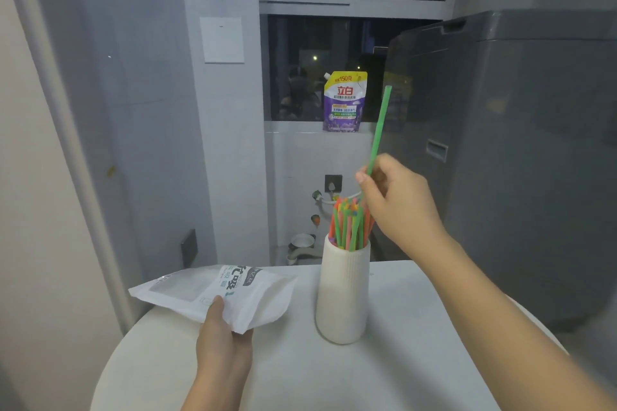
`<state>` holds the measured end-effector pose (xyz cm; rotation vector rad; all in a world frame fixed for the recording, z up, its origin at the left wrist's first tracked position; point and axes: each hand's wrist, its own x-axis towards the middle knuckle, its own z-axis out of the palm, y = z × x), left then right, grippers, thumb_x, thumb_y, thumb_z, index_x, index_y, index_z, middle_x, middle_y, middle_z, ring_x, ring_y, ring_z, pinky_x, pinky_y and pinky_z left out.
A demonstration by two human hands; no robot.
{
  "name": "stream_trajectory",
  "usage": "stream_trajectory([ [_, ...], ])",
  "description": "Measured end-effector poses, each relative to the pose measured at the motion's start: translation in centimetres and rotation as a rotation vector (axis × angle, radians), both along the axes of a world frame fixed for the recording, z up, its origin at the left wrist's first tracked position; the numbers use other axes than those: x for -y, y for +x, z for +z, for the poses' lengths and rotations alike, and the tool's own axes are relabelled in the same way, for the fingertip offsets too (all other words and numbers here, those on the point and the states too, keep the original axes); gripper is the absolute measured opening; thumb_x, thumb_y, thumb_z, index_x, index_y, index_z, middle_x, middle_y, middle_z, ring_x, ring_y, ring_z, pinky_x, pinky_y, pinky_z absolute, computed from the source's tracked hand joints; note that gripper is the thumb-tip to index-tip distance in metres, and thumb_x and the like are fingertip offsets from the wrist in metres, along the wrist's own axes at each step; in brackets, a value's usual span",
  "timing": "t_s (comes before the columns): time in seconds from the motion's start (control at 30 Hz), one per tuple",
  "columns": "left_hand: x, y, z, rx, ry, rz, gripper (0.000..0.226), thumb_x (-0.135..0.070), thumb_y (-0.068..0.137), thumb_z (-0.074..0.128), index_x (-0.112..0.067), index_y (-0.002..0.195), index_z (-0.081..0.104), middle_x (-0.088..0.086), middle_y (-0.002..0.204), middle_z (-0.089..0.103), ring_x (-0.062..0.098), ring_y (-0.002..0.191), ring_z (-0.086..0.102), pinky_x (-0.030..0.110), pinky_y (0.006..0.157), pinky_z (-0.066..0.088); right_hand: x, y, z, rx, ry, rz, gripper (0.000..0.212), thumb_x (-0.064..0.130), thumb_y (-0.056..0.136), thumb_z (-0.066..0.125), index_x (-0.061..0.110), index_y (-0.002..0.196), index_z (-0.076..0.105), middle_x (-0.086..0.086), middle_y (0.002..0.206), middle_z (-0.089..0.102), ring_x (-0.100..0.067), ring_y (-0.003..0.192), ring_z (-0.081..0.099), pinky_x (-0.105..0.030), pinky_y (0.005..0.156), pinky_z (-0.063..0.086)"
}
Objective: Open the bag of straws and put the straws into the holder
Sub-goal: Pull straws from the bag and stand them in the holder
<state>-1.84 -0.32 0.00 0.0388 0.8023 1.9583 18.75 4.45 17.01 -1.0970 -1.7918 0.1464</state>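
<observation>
While I view the scene through the head camera, the nearest item is the round white desk, which fills the lower centre. My left hand sits at near left; its thumb lies on top of the white straw bag and the fingers are under the bag, out of sight, so the hand pinches the bag's near edge. The bag lies flat, partly over the desk's left rim, printed face up.

Just right of the bag, and apart from it, the white ribbed holder stands upright on the desk. A bundle of orange, green and yellow straws stands in it, tips above the rim.

My right hand is raised above and just right of the holder. Its fingers are clamped with the thumb on a single green straw, held near its lower end; the straw rises nearly upright, leaning slightly right. Its lower tip is among the tops of the bundle.

Farther back, a purple detergent pouch stands on the window sill. A grey washing machine occupies the far right. A white wall switch plate is at far left.
</observation>
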Motion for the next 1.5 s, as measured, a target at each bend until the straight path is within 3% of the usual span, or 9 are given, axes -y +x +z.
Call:
stream_trajectory([
  [0.13, -0.2, 0.1, 0.1, 0.009, 0.001, -0.002, 0.024, -0.016, 0.099, 0.045, -0.015, 0.121, 0.051, 0.000, 0.096, 0.063, 0.015, 0.075, 0.059, 0.020, 0.050, 0.055, -0.9, 0.6, -1.1, 0.133, -0.184, -0.009, 0.005, 0.023, 0.094, 0.051, 0.022, 0.089, 0.049, 0.003, 0.085, 0.063, -0.012, 0.074, 0.064, -0.029, 0.065, 0.056],
  [0.23, -0.1, 0.2, 0.2, 0.016, 0.002, -0.011, 0.019, -0.016, 0.098, 0.045, -0.016, 0.115, 0.053, 0.000, 0.097, 0.063, 0.014, 0.076, 0.059, 0.020, 0.050, 0.055, -0.8, 0.5, -1.6, 0.074, -0.132, 0.007, 0.008, 0.023, 0.093, 0.052, 0.025, 0.088, 0.047, 0.009, 0.076, 0.061, 0.001, 0.062, 0.062, -0.011, 0.051, 0.051],
  [0.3, 0.0, 0.1, 0.2, 0.029, -0.002, -0.007, 0.018, -0.015, 0.098, 0.045, -0.016, 0.114, 0.053, 0.001, 0.099, 0.063, 0.014, 0.078, 0.060, 0.021, 0.051, 0.056, -0.7, 0.4, -1.7, 0.056, -0.115, 0.020, 0.006, 0.024, 0.093, 0.051, 0.025, 0.089, 0.047, 0.010, 0.075, 0.061, 0.000, 0.065, 0.062, -0.008, 0.050, 0.046],
  [0.43, 0.1, 0.0, 0.3, 0.037, 0.003, -0.008, 0.017, -0.015, 0.098, 0.045, -0.016, 0.113, 0.053, 0.000, 0.099, 0.064, 0.014, 0.081, 0.061, 0.022, 0.052, 0.056, -0.8, 0.1, -1.9, 0.088, -0.130, 0.047, 0.007, 0.024, 0.094, 0.051, 0.025, 0.088, 0.048, 0.008, 0.076, 0.062, -0.008, 0.074, 0.062, -0.025, 0.065, 0.054],
  [0.57, 0.2, 0.0, 0.5, 0.030, -0.016, -0.014, 0.012, -0.014, 0.098, 0.045, -0.019, 0.098, 0.057, -0.001, 0.098, 0.065, 0.013, 0.082, 0.063, 0.022, 0.053, 0.056, -1.0, -0.2, -1.9, 0.094, -0.135, 0.047, 0.004, 0.024, 0.093, 0.052, 0.024, 0.090, 0.050, 0.010, 0.074, 0.060, -0.010, 0.072, 0.063, -0.018, 0.059, 0.049],
  [0.83, 0.2, 0.0, 0.6, 0.029, -0.031, -0.025, 0.011, -0.014, 0.098, 0.046, -0.018, 0.096, 0.056, 0.000, 0.099, 0.065, 0.014, 0.083, 0.063, 0.026, 0.059, 0.056, -1.6, -0.4, -2.3, 0.136, -0.165, 0.007, 0.009, 0.024, 0.093, 0.053, 0.025, 0.086, 0.047, 0.014, 0.072, 0.054, -0.010, 0.072, 0.061, -0.014, 0.054, 0.043],
  [1.07, 0.2, 0.1, 0.8, 0.034, -0.030, -0.017, 0.011, -0.012, 0.097, 0.046, -0.016, 0.095, 0.056, 0.002, 0.099, 0.065, 0.017, 0.083, 0.063, 0.032, 0.072, 0.050, -2.5, -0.3, -4.8, 0.358, -0.240, -0.164, 0.021, 0.030, 0.086, 0.062, 0.012, 0.096, 0.063, 0.002, 0.089, 0.050, -0.014, 0.075, 0.055, -0.027, 0.065, 0.048],
  [1.3, 0.1, 0.2, 0.8, 0.026, -0.022, -0.024, 0.011, -0.012, 0.098, 0.046, -0.016, 0.095, 0.056, 0.003, 0.098, 0.064, 0.017, 0.082, 0.061, 0.032, 0.072, 0.048, -2.0, -0.4, -4.3, -0.046, -0.128, -0.115, 0.009, 0.033, 0.082, 0.067, 0.025, 0.083, 0.063, 0.007, 0.068, 0.056, -0.009, 0.065, 0.054, -0.029, 0.058, 0.048],
  [1.5, 0.1, 0.2, 0.7, 0.030, -0.019, -0.035, 0.012, -0.012, 0.098, 0.045, -0.015, 0.095, 0.057, 0.004, 0.097, 0.064, 0.018, 0.082, 0.061, 0.031, 0.072, 0.048, -2.2, -1.8, -3.4, -0.082, 0.046, -0.072, 0.038, 0.043, 0.078, 0.067, 0.028, 0.111, 0.057, 0.010, 0.093, 0.049, -0.012, 0.084, 0.054, -0.030, 0.069, 0.049],
])
